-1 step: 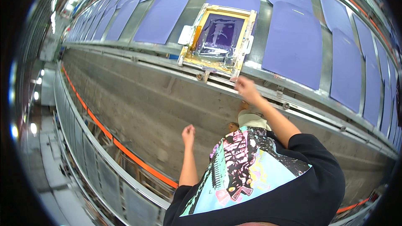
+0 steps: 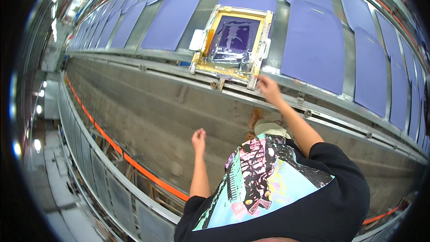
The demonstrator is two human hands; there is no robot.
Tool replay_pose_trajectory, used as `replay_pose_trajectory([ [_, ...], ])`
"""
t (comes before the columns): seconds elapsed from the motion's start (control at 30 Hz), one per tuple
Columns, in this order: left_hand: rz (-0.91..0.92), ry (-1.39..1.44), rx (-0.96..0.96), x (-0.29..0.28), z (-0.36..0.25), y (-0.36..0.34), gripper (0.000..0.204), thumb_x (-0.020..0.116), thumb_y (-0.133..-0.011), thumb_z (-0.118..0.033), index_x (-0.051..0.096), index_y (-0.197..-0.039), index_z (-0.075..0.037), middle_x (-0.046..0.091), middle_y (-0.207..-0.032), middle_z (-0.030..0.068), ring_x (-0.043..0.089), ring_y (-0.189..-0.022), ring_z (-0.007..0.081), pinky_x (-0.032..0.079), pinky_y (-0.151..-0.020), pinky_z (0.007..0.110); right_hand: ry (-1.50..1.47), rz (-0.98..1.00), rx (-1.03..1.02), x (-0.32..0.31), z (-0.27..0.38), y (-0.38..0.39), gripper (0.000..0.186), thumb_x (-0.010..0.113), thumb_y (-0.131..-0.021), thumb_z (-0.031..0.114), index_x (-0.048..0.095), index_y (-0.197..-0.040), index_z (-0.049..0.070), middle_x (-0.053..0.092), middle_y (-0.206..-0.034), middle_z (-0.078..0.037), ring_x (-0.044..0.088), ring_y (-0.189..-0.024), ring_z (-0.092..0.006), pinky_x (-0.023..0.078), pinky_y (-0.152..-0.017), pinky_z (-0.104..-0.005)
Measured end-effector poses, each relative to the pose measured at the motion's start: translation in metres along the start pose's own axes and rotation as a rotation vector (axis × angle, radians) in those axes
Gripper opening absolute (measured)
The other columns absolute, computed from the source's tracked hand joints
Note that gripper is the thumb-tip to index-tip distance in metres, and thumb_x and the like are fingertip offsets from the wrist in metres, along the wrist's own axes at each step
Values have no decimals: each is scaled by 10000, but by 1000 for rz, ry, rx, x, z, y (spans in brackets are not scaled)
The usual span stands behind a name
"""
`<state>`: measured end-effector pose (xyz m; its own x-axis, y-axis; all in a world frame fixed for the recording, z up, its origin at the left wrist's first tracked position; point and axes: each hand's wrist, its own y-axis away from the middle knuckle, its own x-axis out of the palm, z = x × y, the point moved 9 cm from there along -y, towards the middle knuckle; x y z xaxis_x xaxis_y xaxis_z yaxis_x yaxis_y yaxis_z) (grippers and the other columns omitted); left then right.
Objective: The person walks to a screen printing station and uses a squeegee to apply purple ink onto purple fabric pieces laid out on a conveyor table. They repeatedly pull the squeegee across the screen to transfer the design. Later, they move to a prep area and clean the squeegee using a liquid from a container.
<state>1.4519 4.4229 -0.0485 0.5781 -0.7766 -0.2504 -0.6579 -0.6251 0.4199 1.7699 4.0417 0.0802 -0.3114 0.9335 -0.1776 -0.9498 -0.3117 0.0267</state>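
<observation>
A screen-printing frame [image 2: 264, 29] with yellowish inner edges and a dark purple ink area lies on the long printing table [image 2: 274, 56]. An amber-edged squeegee [image 2: 208, 41] rests along its left side. My right hand [image 2: 269, 90] is beside the frame's near right corner, its fingers loosely bent and partly apart. No held object shows in it; whether the fingertips touch the frame I cannot tell. My left hand [image 2: 198, 140] hangs over the aisle, fingers curled in, with nothing visible in it. Flat purple fabric panels [image 2: 313, 47] lie on the table on both sides of the frame.
A metal rail [image 2: 309, 113] with bolts and stops runs along the table's near edge. The concrete aisle floor [image 2: 148, 96] lies between it and another long table [image 2: 101, 161], bordered by an orange strip [image 2: 152, 177]. My shoe [image 2: 271, 128] shows below my right arm.
My right hand has shifted slightly to the right along the frame's corner, and its fingers look less curled. My left hand has risen a little. The frame stays in place on the table.
</observation>
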Motion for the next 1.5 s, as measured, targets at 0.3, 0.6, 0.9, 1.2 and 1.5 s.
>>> replay_pose_trajectory([
  [0.3, 170, -37, 424, 100, -286, -249, 432, 743, -982, -279, 642, -1319, -29, 677, -1279, 86, 626, -1152, 145, 518, -866, 305, 13, -512, 313, -99, -65, -161, 439, 636, -1021, 256, 557, -1428, 109, 673, -806, -68, 627, -621, -148, 540, -570, -328],
  [0.6, 288, -468, 336, 172, -339, -402, 679, 808, -914, -344, 559, -1418, 37, 686, -1209, 139, 650, -1038, 203, 521, -890, 337, -162, -585, 402, -78, -65, -191, 353, 480, -978, 79, 588, -1313, 105, 649, -798, -78, 612, -590, -131, 501, -512, -300],
  [0.9, 671, -422, 109, 184, -391, -369, 313, 844, -881, -242, 709, -1037, -8, 677, -802, -32, 503, -660, 41, 353, -582, 245, 265, -897, 271, -83, -6, -181, 240, 592, -996, 262, 700, -1132, 97, 743, -1014, -171, 689, -985, -393, 504, -894, -480],
  [1.2, 834, -1002, 1195, 303, -471, -174, 393, 765, -833, -155, 616, -1194, -196, 737, -875, 94, 710, -801, 289, 530, -709, 456, 278, -880, 347, -86, 32, -205, 231, 609, -1007, 297, 718, -1107, 119, 737, -947, -167, 701, -910, -373, 514, -837, -469],
  [1.5, 890, -991, 1630, 263, -442, -74, 428, 713, -784, -59, 716, -1191, -189, 718, -1264, -22, 650, -1099, 210, 468, -874, 382, 239, -897, 243, -84, 76, -193, 204, 619, -1010, 264, 721, -1097, 110, 663, -724, -136, 638, -688, -288, 481, -689, -428],
])
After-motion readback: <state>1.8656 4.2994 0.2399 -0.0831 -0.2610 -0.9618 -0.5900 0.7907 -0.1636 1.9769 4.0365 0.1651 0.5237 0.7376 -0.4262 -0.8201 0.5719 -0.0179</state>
